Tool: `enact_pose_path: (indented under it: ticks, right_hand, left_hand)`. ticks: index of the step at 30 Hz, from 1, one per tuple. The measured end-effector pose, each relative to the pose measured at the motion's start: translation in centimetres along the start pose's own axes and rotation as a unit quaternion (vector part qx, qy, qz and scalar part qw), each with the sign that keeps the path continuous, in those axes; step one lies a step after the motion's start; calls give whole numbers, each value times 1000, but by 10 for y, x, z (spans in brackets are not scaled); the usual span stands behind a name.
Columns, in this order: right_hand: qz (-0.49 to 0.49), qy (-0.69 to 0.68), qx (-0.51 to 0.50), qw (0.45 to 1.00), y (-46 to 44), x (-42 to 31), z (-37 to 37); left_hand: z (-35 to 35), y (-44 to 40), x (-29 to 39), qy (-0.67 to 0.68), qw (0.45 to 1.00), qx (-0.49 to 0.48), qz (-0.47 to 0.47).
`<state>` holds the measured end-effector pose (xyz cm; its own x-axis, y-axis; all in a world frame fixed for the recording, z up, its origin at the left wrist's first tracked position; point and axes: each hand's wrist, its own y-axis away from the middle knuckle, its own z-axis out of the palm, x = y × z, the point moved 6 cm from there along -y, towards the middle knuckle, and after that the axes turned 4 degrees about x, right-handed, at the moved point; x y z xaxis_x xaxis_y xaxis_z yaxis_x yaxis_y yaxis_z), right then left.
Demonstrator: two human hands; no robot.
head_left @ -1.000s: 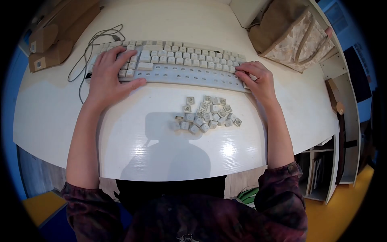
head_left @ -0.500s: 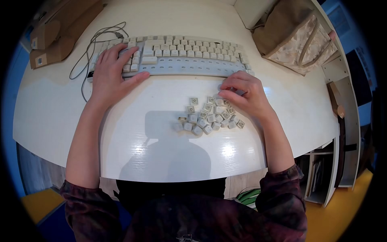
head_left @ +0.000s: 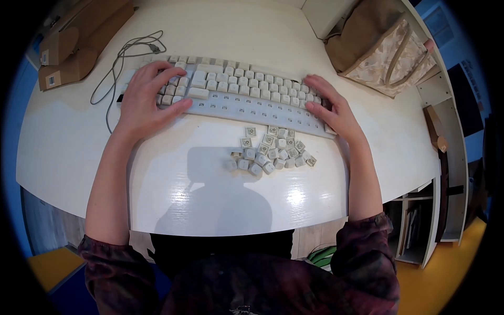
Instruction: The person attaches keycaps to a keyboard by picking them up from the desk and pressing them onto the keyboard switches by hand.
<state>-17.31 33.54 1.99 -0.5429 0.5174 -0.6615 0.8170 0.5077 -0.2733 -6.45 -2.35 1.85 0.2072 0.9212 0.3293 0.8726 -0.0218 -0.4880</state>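
Left hand (head_left: pixel 144 100) and right hand (head_left: pixel 338 107) at a pale keyboard (head_left: pixel 247 84), which lies across the upper centre of the frame, tilted slightly down toward the right. The left hand is spread flat over the keyboard's left end, its thumb extended along the near edge; it rests on the keys rather than closing on one. The right hand is half open at the opposite end, fingers on the far side and thumb on the near side, with a wide gap between them; whether it presses on the keyboard cannot be told. The two nearest rows show bare key sockets. Loose keycaps (head_left: pixel 273 153), some upturned, lie in a cluster at the centre of the frame, on the white surface (head_left: pixel 373 157). A grey cable (head_left: pixel 154 49) loops at upper left, beside brown cardboard (head_left: pixel 79 65); a brown bag (head_left: pixel 386 58) stands at upper right.
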Motion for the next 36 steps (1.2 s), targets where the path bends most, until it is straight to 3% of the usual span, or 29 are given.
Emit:
enact_pose_path:
  ticks: [1, 7, 19, 22, 25, 31, 36]
  right_hand:
    - [25, -20, -48, 998, 1, 4, 2]
    - [-6, 24, -94, 995, 3, 4, -1]
    - [-73, 60, -75, 993, 2, 4, 4]
    - [1, 19, -89, 996, -3, 11, 2]
    - [-40, 44, -86, 995, -2, 10, 3]
    - [20, 34, -70, 997, -1, -1, 5]
    - [-58, 87, -39, 994, -3, -10, 11]
  left_hand:
    - [1, 0, 0, 0, 1000, 5, 1]
    - [1, 0, 2, -8, 1000, -4, 6]
    - [0, -1, 4, -9, 1000, 1, 10]
    - [1, -1, 3, 1, 1000, 1, 10]
    - [-2, 0, 2, -1, 1000, 6, 4]
    - [0, 1, 4, -14, 1000, 5, -6]
    - [1, 0, 3, -16, 1000, 5, -3]
